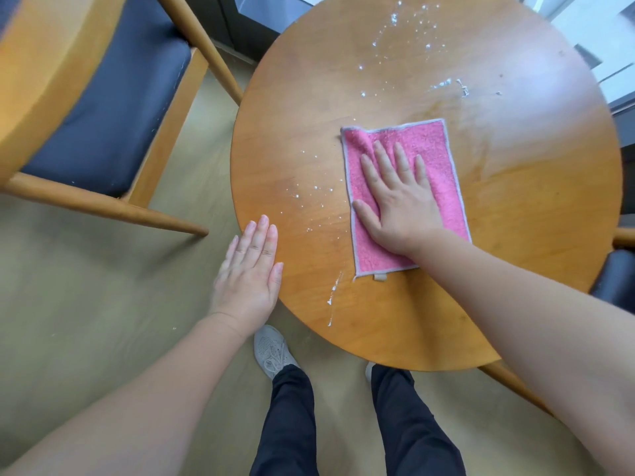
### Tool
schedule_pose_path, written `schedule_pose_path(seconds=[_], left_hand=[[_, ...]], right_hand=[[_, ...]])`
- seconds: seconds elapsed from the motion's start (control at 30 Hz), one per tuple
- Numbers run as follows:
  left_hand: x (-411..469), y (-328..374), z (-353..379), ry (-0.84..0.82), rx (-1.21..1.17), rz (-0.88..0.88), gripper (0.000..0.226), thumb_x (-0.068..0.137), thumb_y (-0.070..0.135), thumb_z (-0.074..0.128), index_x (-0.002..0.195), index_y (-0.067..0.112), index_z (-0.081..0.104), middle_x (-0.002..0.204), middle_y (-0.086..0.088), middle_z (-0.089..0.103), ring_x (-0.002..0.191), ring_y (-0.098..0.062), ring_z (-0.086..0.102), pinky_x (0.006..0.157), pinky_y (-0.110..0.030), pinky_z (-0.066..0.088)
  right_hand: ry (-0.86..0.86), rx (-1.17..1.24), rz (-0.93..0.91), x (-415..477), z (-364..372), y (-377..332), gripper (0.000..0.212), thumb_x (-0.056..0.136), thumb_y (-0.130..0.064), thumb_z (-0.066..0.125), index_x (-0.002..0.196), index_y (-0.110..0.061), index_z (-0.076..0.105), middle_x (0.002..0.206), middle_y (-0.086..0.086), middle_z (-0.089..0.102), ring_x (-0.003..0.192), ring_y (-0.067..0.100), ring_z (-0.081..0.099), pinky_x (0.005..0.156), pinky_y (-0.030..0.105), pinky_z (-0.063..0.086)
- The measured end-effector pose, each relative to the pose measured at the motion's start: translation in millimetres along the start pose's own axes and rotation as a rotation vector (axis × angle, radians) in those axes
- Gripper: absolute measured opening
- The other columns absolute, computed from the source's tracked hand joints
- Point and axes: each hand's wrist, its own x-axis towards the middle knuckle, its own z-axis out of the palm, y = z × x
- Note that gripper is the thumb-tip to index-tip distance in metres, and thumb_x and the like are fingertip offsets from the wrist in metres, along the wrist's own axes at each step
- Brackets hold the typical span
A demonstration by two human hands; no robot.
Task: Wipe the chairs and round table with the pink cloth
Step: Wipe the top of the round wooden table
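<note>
Pink cloth [431, 154] flat near counter [522, 242] centre; right hand [402, 206] pressed on it, fingers [400, 159] straight, spread. Left hand [251, 273] flat on counter's near-left edge, fingers straight, holding nothing. Cloth likely soft, light, bunches easily: press palm mid-cloth. White specks [393, 18] dot counter's far side.

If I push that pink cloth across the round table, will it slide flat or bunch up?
Probably floppy: the pink cloth wrinkles at its far left corner. Its terry pile likely grips the table, so it should slide under the flat right hand, bunching at unpressed edges.
</note>
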Motion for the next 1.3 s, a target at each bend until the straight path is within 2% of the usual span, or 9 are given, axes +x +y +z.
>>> schedule_pose_path(seconds=[0.2, 0.43, 0.6, 0.77, 0.97, 1.03, 1.17, 1.3], left_hand=[[0, -5, -6, 0.000, -0.003, 0.027, 0.058, 0.097, 0.037, 0.027, 0.146, 0.006, 0.028, 0.154, 0.000, 0.019, 0.141, -0.010, 0.012, 0.116, -0.024, -0.005], [-27, -24, -19, 0.058, -0.142, -0.023, 0.057, 0.095, 0.029, 0.032, 0.146, 0.002, 0.029, 0.152, -0.003, 0.023, 0.140, -0.013, 0.020, 0.117, -0.024, 0.003], [-52, -41, -22, 0.038, -0.161, -0.080, 0.057, 0.095, 0.030, 0.030, 0.145, 0.003, 0.031, 0.152, -0.008, 0.031, 0.141, -0.014, 0.023, 0.118, -0.025, 0.005], [-61, -59, -27, 0.061, -0.177, -0.138, 0.057, 0.095, 0.029, 0.029, 0.144, 0.001, 0.032, 0.151, -0.007, 0.032, 0.140, -0.014, 0.023, 0.117, -0.024, 0.005], [-57, -70, -32, 0.058, -0.189, -0.153, 0.057, 0.095, 0.030, 0.028, 0.145, 0.002, 0.031, 0.152, -0.007, 0.031, 0.141, -0.008, 0.018, 0.117, -0.021, 0.003], [-53, -70, -34, 0.066, -0.196, -0.151, 0.057, 0.095, 0.029, 0.028, 0.145, 0.002, 0.031, 0.151, -0.007, 0.031, 0.140, -0.005, 0.015, 0.117, -0.022, 0.003], [-45, -71, -34, 0.086, -0.196, -0.158, 0.056, 0.095, 0.028, 0.029, 0.144, 0.001, 0.033, 0.150, -0.010, 0.034, 0.140, -0.014, 0.021, 0.117, -0.024, 0.006], [-37, -70, -34, 0.119, -0.190, -0.226, 0.056, 0.094, 0.027, 0.029, 0.143, 0.000, 0.033, 0.149, -0.008, 0.034, 0.140, -0.016, 0.023, 0.117, -0.023, 0.006]], right_hand=[[-0.025, -0.010, -0.124, -41, 16, -46, 0.069, 0.097, -0.057, 0.020, 0.155, -0.019, 0.017, 0.163, 0.005, 0.008, 0.150, 0.029, 0.000, 0.119, 0.053, 0.001], [-0.029, 0.040, -0.116, -79, 35, -94, 0.064, 0.099, -0.053, 0.020, 0.153, -0.020, 0.007, 0.160, 0.003, -0.001, 0.148, 0.029, -0.006, 0.118, 0.053, -0.002], [-0.013, 0.059, -0.109, -93, 49, -142, 0.060, 0.100, -0.046, 0.023, 0.152, -0.017, 0.015, 0.160, 0.005, 0.006, 0.148, 0.031, 0.003, 0.116, 0.056, 0.003], [-0.016, 0.035, -0.140, -73, 46, -164, 0.057, 0.100, -0.042, 0.025, 0.152, -0.018, 0.026, 0.160, 0.005, 0.019, 0.148, 0.032, 0.014, 0.116, 0.055, 0.005], [-0.015, 0.049, -0.152, -60, 41, -163, 0.057, 0.099, -0.043, 0.030, 0.152, -0.021, 0.026, 0.161, 0.003, 0.020, 0.148, 0.031, 0.015, 0.117, 0.053, 0.004], [-0.012, 0.053, -0.157, -49, 35, -163, 0.058, 0.100, -0.045, 0.028, 0.153, -0.023, 0.025, 0.161, 0.002, 0.018, 0.149, 0.030, 0.012, 0.117, 0.052, 0.001], [-0.015, 0.071, -0.175, -9, 20, -160, 0.059, 0.100, -0.050, 0.022, 0.154, -0.026, 0.017, 0.163, 0.000, 0.008, 0.150, 0.027, 0.001, 0.118, 0.050, -0.006], [-0.003, 0.043, -0.236, 39, 4, -145, 0.062, 0.099, -0.055, 0.019, 0.155, -0.027, 0.015, 0.163, -0.001, 0.006, 0.150, 0.027, -0.001, 0.119, 0.051, -0.005]])
